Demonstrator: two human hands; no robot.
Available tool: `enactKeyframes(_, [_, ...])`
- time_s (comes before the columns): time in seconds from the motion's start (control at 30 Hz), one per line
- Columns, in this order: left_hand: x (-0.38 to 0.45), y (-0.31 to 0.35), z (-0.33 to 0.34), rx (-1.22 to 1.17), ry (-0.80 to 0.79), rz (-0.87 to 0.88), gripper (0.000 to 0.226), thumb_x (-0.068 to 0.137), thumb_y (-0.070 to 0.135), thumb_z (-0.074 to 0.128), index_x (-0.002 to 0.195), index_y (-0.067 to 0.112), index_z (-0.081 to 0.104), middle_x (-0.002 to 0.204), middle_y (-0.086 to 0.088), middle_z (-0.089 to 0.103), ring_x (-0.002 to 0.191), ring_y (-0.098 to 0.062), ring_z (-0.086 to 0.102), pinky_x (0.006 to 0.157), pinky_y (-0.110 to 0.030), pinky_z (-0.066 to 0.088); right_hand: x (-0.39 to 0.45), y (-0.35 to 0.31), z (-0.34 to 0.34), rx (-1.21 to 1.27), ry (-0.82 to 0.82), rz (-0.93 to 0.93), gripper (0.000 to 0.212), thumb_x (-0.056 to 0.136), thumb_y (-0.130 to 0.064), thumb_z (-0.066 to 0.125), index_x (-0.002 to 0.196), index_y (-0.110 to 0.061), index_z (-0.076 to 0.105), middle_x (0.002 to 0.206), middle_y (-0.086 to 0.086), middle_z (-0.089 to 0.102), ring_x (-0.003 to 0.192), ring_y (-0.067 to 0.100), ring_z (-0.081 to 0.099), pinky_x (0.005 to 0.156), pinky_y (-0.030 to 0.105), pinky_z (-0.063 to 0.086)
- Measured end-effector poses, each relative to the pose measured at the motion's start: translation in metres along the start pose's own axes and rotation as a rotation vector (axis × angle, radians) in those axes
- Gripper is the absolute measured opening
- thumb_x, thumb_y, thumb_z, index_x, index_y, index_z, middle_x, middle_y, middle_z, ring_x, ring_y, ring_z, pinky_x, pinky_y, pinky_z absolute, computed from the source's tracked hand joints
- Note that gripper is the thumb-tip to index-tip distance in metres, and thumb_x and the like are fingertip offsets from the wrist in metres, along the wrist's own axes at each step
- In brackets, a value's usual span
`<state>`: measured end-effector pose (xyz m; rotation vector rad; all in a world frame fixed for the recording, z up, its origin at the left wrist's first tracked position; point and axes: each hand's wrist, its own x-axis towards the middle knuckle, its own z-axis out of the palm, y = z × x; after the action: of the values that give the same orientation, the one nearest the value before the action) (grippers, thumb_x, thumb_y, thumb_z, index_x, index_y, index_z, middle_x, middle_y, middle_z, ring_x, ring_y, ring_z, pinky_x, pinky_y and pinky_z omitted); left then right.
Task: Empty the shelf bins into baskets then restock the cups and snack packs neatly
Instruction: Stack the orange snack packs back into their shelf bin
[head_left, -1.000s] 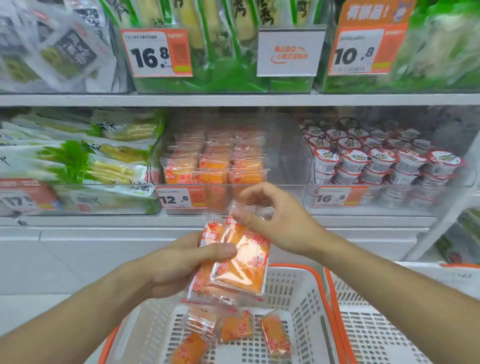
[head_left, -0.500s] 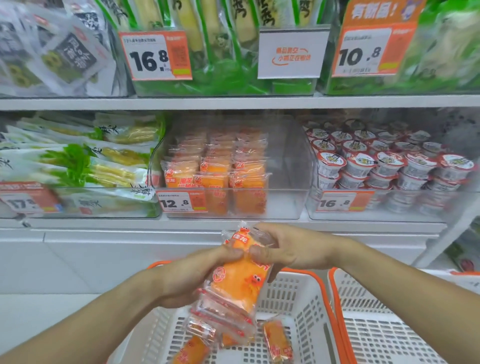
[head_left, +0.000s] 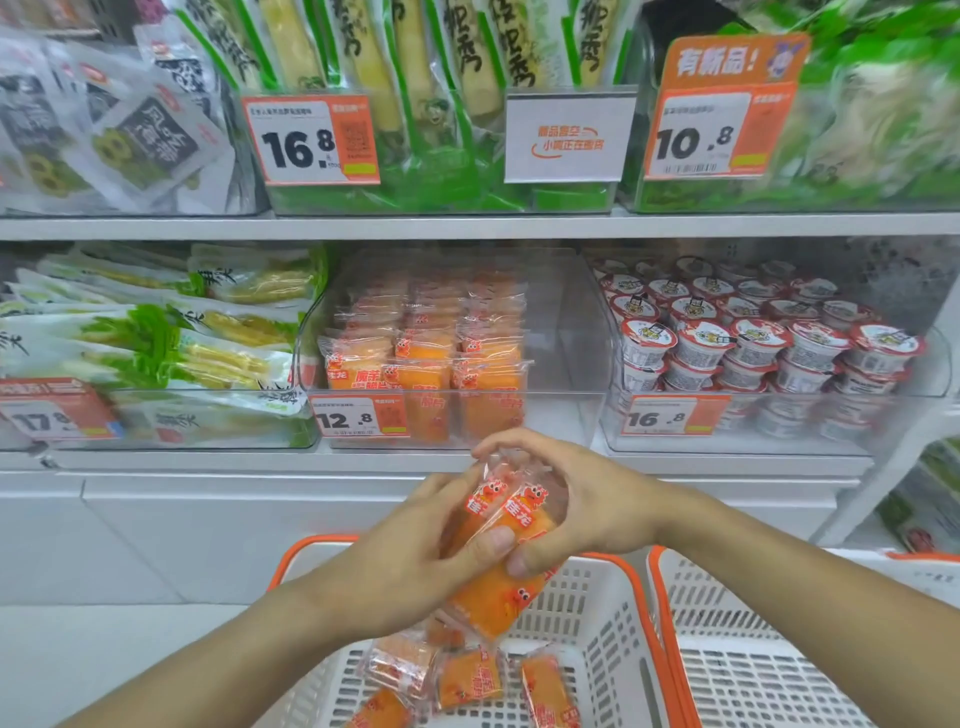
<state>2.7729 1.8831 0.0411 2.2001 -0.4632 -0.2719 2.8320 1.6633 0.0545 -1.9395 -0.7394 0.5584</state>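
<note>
Both hands, left hand (head_left: 410, 566) and right hand (head_left: 582, 504), curl their fingers around a bunch of orange snack packs (head_left: 506, 566) above the left basket (head_left: 597, 613)

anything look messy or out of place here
Mostly tidy. The loose snack packs in the left basket lie jumbled at different angles, and the clear bin has a bare gap on its right side. The cups sit in neat rows.

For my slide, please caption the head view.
Both hands grip orange snack packs above a white basket.
</note>
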Motion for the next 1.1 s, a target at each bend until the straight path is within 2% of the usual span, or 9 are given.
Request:
enactKeyframes(0.1, [-0.002, -0.005, -0.006, 0.199, 0.022, -0.061, 0.086, 0.069, 0.093, 0.039, 0.145, 0.067, 0.009, 0.145, 0.013, 0.029, 0.139, -0.002, 0.027, 0.117, -0.036, 0.031, -0.002, -0.001, -0.001, -0.005, 0.099, -0.048, 0.077, 0.065, -0.010, 0.094, 0.126, -0.028, 0.051, 0.118, 0.001, 0.061, 0.103, 0.025, 0.067, 0.090, 0.052, 0.056])
enactKeyframes(0.17, [-0.003, -0.004, -0.012, 0.140, 0.068, -0.122, 0.093, 0.066, 0.088, 0.055, 0.145, 0.066, 0.012, 0.150, 0.012, 0.023, 0.138, -0.006, 0.034, 0.113, -0.034, 0.038, -0.003, -0.001, -0.006, 0.003, 0.174, -0.062, 0.072, 0.065, -0.012, 0.095, 0.122, -0.026, 0.052, 0.118, 0.002, 0.061, 0.103, 0.021, 0.066, 0.090, 0.051, 0.056])
enactKeyframes(0.27, [-0.002, 0.004, -0.012, -0.403, 0.041, -0.151, 0.076, 0.080, 0.041, 0.072, 0.145, 0.049, 0.033, 0.137, 0.009, 0.053, 0.103, -0.016, 0.071, 0.087, -0.039, 0.059, -0.005, -0.002, -0.009, 0.146, 0.212, -0.070, 0.075, 0.065, -0.007, 0.093, 0.123, -0.024, 0.049, 0.121, 0.006, 0.061, 0.104, 0.031, 0.067, 0.085, 0.054, 0.059])
enactKeyframes(0.37, [0.003, 0.002, -0.014, -0.529, 0.078, -0.124, 0.075, 0.083, 0.024, 0.071, 0.148, 0.036, 0.037, 0.125, 0.009, 0.067, 0.099, -0.026, 0.073, 0.081, -0.047, 0.061, -0.005, -0.003, -0.005, 0.130, 0.208, -0.097, 0.092, 0.061, -0.006, 0.095, 0.133, -0.035, 0.045, 0.133, 0.000, 0.054, 0.113, 0.022, 0.066, 0.093, 0.049, 0.057])
enactKeyframes(0.5, [0.008, 0.001, -0.019, -0.382, 0.057, -0.096, 0.078, 0.083, 0.033, 0.069, 0.151, 0.034, 0.030, 0.133, 0.006, 0.059, 0.100, -0.019, 0.072, 0.077, -0.036, 0.061, -0.007, -0.005, -0.001, 0.141, 0.208, -0.148, 0.092, 0.064, -0.004, 0.094, 0.138, -0.028, 0.045, 0.129, 0.002, 0.060, 0.116, 0.025, 0.065, 0.094, 0.049, 0.056])
enactKeyframes(0.77, [0.026, 0.001, -0.025, -0.129, 0.016, 0.065, 0.090, 0.078, 0.072, 0.061, 0.151, 0.047, 0.016, 0.150, 0.011, 0.039, 0.133, -0.004, 0.048, 0.108, -0.036, 0.046, -0.019, -0.019, -0.018, -0.058, 0.225, -0.225, 0.084, 0.073, -0.020, 0.090, 0.140, -0.034, 0.042, 0.136, 0.002, 0.052, 0.123, 0.022, 0.059, 0.097, 0.043, 0.054])
enactKeyframes(0.9, [0.043, 0.014, -0.032, -0.120, -0.006, 0.120, 0.087, 0.082, 0.058, 0.068, 0.153, 0.041, 0.021, 0.147, 0.021, 0.044, 0.130, 0.000, 0.050, 0.107, -0.030, 0.046, -0.025, -0.018, -0.023, 0.013, 0.371, -0.266, 0.065, 0.071, -0.013, 0.091, 0.122, -0.019, 0.050, 0.118, -0.001, 0.060, 0.108, 0.024, 0.065, 0.087, 0.052, 0.058])
enactKeyframes(1.0, [0.057, 0.028, -0.041, -0.017, 0.130, 0.207, 0.085, 0.081, 0.063, 0.067, 0.152, 0.043, 0.024, 0.144, 0.028, 0.041, 0.129, 0.013, 0.044, 0.107, -0.014, 0.038, -0.032, -0.020, -0.034, -0.044, 0.578, -0.353, 0.061, 0.068, -0.010, 0.090, 0.114, -0.017, 0.050, 0.111, -0.008, 0.060, 0.106, 0.011, 0.063, 0.087, 0.044, 0.058])
enactKeyframes(1.1, [0.079, 0.029, -0.048, 0.162, 0.442, 0.255, 0.072, 0.084, 0.063, 0.059, 0.146, 0.037, 0.035, 0.141, 0.018, 0.043, 0.131, 0.002, 0.041, 0.109, -0.025, 0.037, -0.036, -0.015, -0.057, -0.245, 0.799, -0.495, 0.061, 0.070, -0.015, 0.091, 0.115, -0.021, 0.051, 0.120, 0.000, 0.056, 0.115, 0.023, 0.059, 0.091, 0.049, 0.055])
